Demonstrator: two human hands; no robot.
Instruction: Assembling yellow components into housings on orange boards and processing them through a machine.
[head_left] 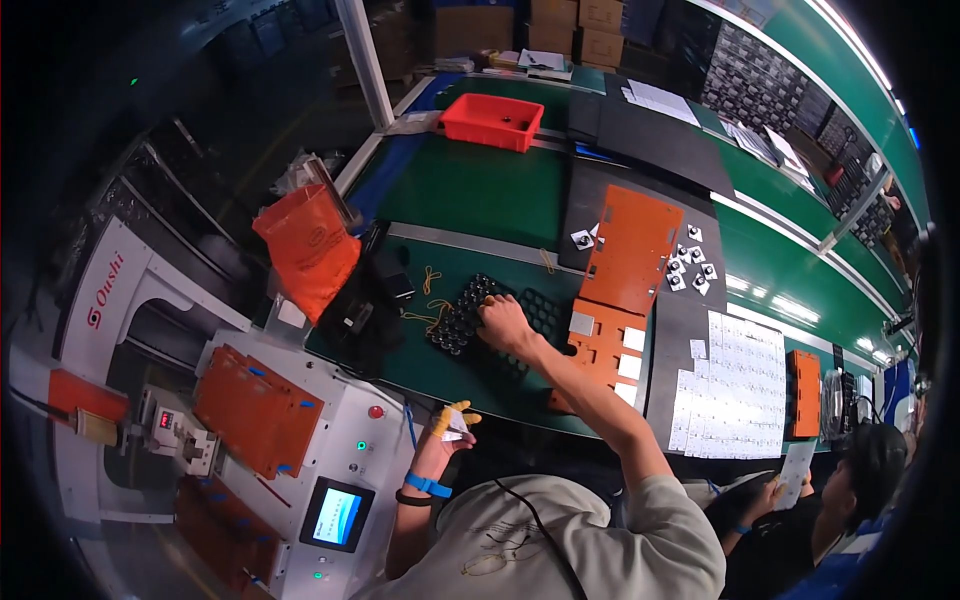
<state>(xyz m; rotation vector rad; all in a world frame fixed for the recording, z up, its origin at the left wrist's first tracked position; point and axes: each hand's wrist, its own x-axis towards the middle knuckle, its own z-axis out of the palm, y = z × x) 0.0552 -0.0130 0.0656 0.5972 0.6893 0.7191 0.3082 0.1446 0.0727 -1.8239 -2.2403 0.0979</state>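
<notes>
My left hand (437, 447), with yellow finger covers and a blue wristband, is closed on a small white square piece (454, 428) near the table's front edge. My right hand (505, 324) reaches over a black tray (541, 312) with rows of round pockets. Its fingers are pinched together at the tray; what they hold, if anything, is hidden. Small dark round parts (462, 312) fill the tray's left portion. Right of the tray, an orange fixture (598, 352) bears several white squares, its orange lid (632, 245) laid back beyond it.
White squares with black round parts (690, 262) lie beyond a white sheet of pieces (735, 390). Yellow rubber bands (432, 315) lie left of the tray. At left stands a white machine (345, 435) with orange plates. A red bin (490, 125) sits far back; a co-worker (850, 490) sits right.
</notes>
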